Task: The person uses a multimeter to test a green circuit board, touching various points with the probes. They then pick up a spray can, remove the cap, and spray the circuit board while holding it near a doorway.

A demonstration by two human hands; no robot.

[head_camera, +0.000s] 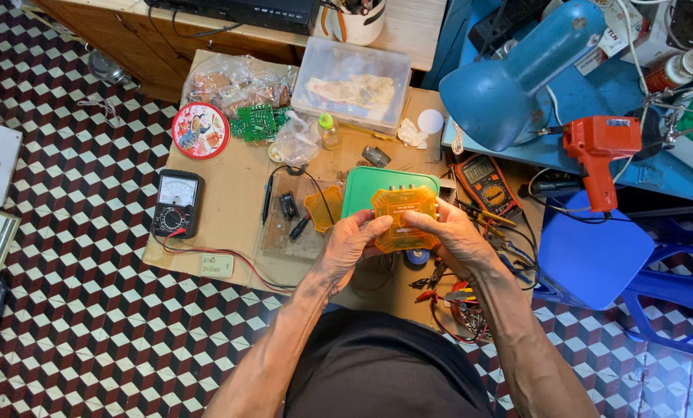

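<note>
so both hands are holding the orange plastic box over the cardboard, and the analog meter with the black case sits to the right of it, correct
Not quite. The head view shows both hands, left and right, holding the orange plastic box over the cardboard, but the analog meter with the black case sits to the left of it, not the right.

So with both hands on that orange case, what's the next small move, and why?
Probably ease the translucent orange case open at its seam. The left hand and right hand grip opposite edges above the green lid, and a matching orange piece already lies loose on the cardboard sheet.
</note>
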